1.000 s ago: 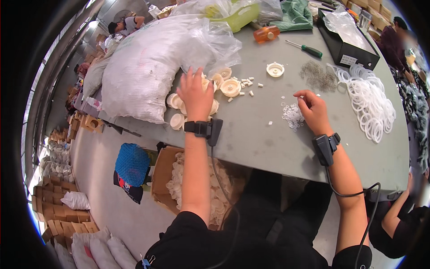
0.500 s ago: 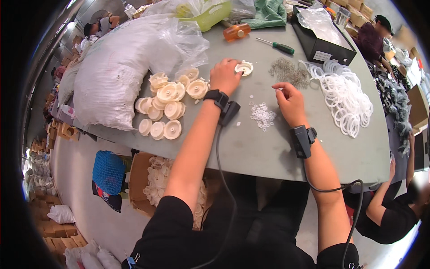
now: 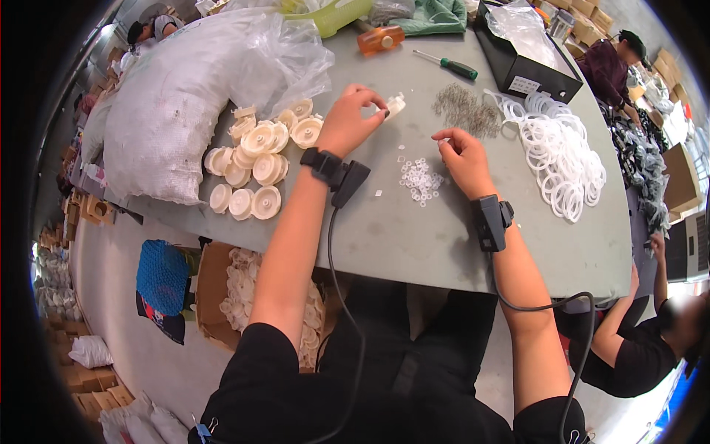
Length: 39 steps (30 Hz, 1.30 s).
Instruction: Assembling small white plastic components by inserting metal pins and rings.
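Cream and white pieces on a grey-green surface (image 3: 444, 255).
The round parts (image 3: 259, 138) and the lone part (image 3: 396, 107) are cream, the washers (image 3: 420, 180) and rings (image 3: 560, 152) translucent white, the wire pieces (image 3: 467, 111) brownish grey. The sack (image 3: 159, 118) is white with a fine ribbed weave; the mallet (image 3: 379, 41) has an amber-orange head; the screwdriver (image 3: 458, 69) has a green handle with a black end. A black box (image 3: 521, 65) bears a white label; the wrist straps (image 3: 321, 164) are black, and a blue bundle (image 3: 162, 275) shows a mesh-like pattern.
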Each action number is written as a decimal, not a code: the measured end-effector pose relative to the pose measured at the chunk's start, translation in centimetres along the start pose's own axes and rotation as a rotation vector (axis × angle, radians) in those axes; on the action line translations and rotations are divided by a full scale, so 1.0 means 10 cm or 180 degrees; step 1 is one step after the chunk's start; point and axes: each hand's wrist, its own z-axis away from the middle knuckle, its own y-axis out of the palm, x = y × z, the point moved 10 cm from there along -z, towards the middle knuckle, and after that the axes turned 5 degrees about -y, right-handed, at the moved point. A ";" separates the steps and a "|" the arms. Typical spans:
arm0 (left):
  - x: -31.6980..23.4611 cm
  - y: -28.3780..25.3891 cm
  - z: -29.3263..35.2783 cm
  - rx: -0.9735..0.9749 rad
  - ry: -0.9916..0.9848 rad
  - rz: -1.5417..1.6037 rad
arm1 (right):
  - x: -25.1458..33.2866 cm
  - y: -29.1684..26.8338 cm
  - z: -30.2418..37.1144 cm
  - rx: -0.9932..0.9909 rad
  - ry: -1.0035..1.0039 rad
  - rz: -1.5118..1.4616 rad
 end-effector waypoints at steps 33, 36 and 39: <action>0.90 -0.11 0.34 -0.0436 -0.1286 0.4964 | 0.22 0.96 -0.70 0.0846 -0.0051 0.0342; 0.85 -0.09 0.35 -0.0235 -0.1429 0.4569 | 0.23 0.36 -0.47 0.0496 0.0380 -0.0890; 0.91 0.08 0.26 0.0081 -0.1370 0.4031 | 0.09 -0.19 -0.23 0.0059 0.0664 -0.1427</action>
